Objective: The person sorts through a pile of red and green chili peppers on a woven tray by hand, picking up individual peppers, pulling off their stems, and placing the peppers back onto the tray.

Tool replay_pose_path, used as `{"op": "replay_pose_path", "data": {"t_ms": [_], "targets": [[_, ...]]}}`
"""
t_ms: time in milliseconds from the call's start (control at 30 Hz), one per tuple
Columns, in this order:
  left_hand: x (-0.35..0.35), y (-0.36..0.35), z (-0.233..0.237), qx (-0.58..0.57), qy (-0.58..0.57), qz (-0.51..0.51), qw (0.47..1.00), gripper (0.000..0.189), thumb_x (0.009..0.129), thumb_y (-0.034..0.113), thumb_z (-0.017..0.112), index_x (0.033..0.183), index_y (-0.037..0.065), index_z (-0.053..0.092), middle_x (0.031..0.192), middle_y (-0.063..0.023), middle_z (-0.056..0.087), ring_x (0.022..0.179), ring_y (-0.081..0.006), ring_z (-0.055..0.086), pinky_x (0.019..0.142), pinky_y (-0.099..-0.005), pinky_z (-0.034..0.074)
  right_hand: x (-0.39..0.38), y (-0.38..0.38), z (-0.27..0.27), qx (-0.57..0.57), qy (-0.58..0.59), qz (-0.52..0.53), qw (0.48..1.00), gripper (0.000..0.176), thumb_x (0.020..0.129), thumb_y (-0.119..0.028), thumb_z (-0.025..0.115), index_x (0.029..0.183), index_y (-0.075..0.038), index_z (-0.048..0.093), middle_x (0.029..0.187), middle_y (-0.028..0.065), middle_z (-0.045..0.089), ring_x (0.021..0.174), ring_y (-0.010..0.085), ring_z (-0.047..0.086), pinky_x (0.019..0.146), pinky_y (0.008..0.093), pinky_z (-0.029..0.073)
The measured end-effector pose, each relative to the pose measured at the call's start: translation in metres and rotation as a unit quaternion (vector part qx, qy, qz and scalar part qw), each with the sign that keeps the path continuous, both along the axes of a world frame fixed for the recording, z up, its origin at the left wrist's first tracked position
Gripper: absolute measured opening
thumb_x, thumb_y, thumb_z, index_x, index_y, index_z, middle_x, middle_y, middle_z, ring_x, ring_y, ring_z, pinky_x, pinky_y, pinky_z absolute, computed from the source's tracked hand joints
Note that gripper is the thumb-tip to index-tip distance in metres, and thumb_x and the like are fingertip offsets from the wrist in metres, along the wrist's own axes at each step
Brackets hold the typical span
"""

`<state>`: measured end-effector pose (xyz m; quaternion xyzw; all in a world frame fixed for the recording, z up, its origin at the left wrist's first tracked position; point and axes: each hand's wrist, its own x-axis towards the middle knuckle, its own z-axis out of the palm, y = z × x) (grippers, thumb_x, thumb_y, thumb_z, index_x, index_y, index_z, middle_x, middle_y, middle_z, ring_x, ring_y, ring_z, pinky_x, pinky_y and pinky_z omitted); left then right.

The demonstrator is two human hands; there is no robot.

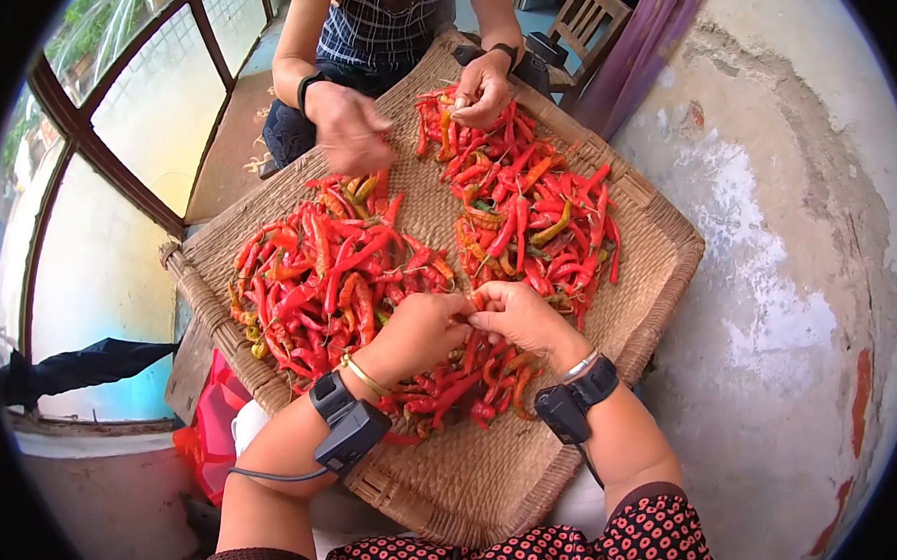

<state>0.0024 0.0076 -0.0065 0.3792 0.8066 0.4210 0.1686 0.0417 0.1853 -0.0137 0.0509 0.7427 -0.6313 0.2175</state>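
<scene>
Red chili peppers lie in heaps on a woven straw tray (480, 472): a big pile at the left (319, 274), another at the right (531, 214), a smaller one near me (454, 385). My left hand (421, 329) and my right hand (517, 318) meet over the near pile, fingers pinched together on one red chili (473, 301). Each wrist carries a black strapped device; the left also has a gold bangle.
Across the tray sits another person in a checked top; one hand (350, 126) hovers over the left pile, the other hand (484, 86) pinches a chili. A curved window (127, 86) is at left, a rough plaster wall (770, 244) at right, a wooden chair (590, 21) behind.
</scene>
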Motion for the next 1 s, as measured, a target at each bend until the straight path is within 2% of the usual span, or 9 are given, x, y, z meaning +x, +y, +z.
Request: {"op": "replay_pose_path", "data": {"t_ms": [100, 167, 233, 267, 400, 700, 833, 967, 1000], "targets": [[-0.002, -0.008, -0.001, 0.026, -0.055, 0.047, 0.997, 0.013, 0.074, 0.004, 0.06, 0.087, 0.0, 0.062, 0.067, -0.0096, 0.061, 0.061, -0.0161, 0.059, 0.058, -0.0286, 0.047, 0.001, 0.007, 0.02, 0.032, 0.032, -0.044, 0.998, 0.014, 0.082, -0.01, 0.06, 0.091, 0.0, 0.059, 0.068, 0.0016, 0.058, 0.052, 0.0064, 0.052, 0.048, 0.0204, 0.043], [-0.009, -0.012, 0.002, 0.001, -0.031, 0.056, 0.998, 0.014, 0.075, 0.008, 0.06, 0.087, 0.002, 0.062, 0.072, -0.0169, 0.061, 0.066, -0.0278, 0.062, 0.061, -0.0337, 0.049, -0.002, 0.021, 0.022, 0.035, 0.065, -0.06, 0.995, 0.014, 0.083, -0.01, 0.057, 0.092, 0.0, 0.059, 0.069, 0.0033, 0.059, 0.052, 0.0066, 0.053, 0.047, 0.0215, 0.044], [-0.011, -0.013, 0.002, 0.001, -0.021, 0.063, 0.998, 0.015, 0.074, 0.007, 0.061, 0.088, 0.002, 0.063, 0.073, -0.0155, 0.062, 0.067, -0.0263, 0.063, 0.062, -0.0324, 0.049, -0.005, 0.027, 0.034, -0.11, 0.106, -0.155, 0.976, 0.021, 0.085, -0.01, 0.055, 0.103, 0.001, 0.055, 0.074, 0.004, 0.06, 0.057, 0.0073, 0.055, 0.049, 0.0222, 0.046], [-0.011, -0.013, 0.003, 0.012, -0.028, 0.077, 0.997, 0.015, 0.074, 0.007, 0.061, 0.088, 0.001, 0.062, 0.073, -0.0146, 0.063, 0.067, -0.0242, 0.063, 0.062, -0.0312, 0.049, -0.007, 0.031, 0.031, -0.259, 0.12, -0.209, 0.935, 0.043, 0.087, -0.011, 0.054, 0.125, 0.003, 0.038, 0.083, 0.0064, 0.06, 0.065, 0.0103, 0.058, 0.052, 0.0225, 0.048], [-0.01, -0.01, 0.007, 0.063, -0.054, 0.114, 0.99, 0.013, 0.076, 0.005, 0.063, 0.087, -0.001, 0.062, 0.072, -0.0106, 0.064, 0.066, -0.0151, 0.063, 0.062, -0.0271, 0.049, -0.01, 0.031, 0.034, -0.293, 0.144, -0.314, 0.891, 0.072, 0.088, -0.013, 0.054, 0.139, 0.002, 0.004, 0.095, 0.0109, 0.058, 0.072, 0.0159, 0.06, 0.055, 0.0226, 0.05], [-0.01, -0.011, 0.003, 0.096, -0.162, 0.117, 0.975, 0.014, 0.08, 0.001, 0.062, 0.093, 0.001, 0.06, 0.078, 0.0053, 0.056, 0.07, -0.002, 0.05, 0.063, -0.0188, 0.044, -0.002, 0.015, 0.015, 0.028, 0.271, -0.294, 0.916, 0.056, 0.082, -0.004, 0.059, 0.132, -0.003, 0.032, 0.12, 0.0143, 0.043, 0.082, 0.0152, 0.057, 0.061, 0.025, 0.05], [-0.011, -0.011, 0.004, 0.124, -0.193, 0.124, 0.965, 0.013, 0.079, 0.005, 0.064, 0.091, 0.0, 0.062, 0.077, -0.0009, 0.063, 0.067, -0.0055, 0.055, 0.062, -0.0219, 0.047, 0.009, 0.005, 0.038, 0.327, 0.44, -0.222, 0.806, 0.051, 0.074, -0.006, 0.065, 0.121, -0.004, 0.046, 0.128, 0.0202, 0.032, 0.101, 0.0302, 0.052, 0.086, 0.0349, 0.046], [-0.013, -0.013, 0.001, 0.154, -0.223, 0.116, 0.956, 0.012, 0.081, 0.003, 0.062, 0.093, 0.001, 0.062, 0.078, 0.0018, 0.061, 0.069, -0.0048, 0.054, 0.063, -0.0211, 0.047, 0.014, 0.001, 0.035, 0.284, 0.428, -0.149, 0.845, 0.037, 0.078, -0.015, 0.064, 0.111, -0.002, 0.055, 0.117, 0.0181, 0.047, 0.095, 0.0273, 0.056, 0.083, 0.0347, 0.045], [-0.013, -0.014, 0.0, 0.165, -0.253, 0.12, 0.946, 0.012, 0.081, 0.002, 0.062, 0.093, 0.001, 0.061, 0.078, 0.0025, 0.06, 0.07, -0.0047, 0.054, 0.063, -0.0208, 0.046, 0.015, -0.001, 0.033, 0.193, 0.326, -0.103, 0.92, 0.034, 0.079, -0.016, 0.064, 0.109, -0.002, 0.056, 0.105, 0.0162, 0.053, 0.089, 0.0242, 0.058, 0.079, 0.0332, 0.046]]}}
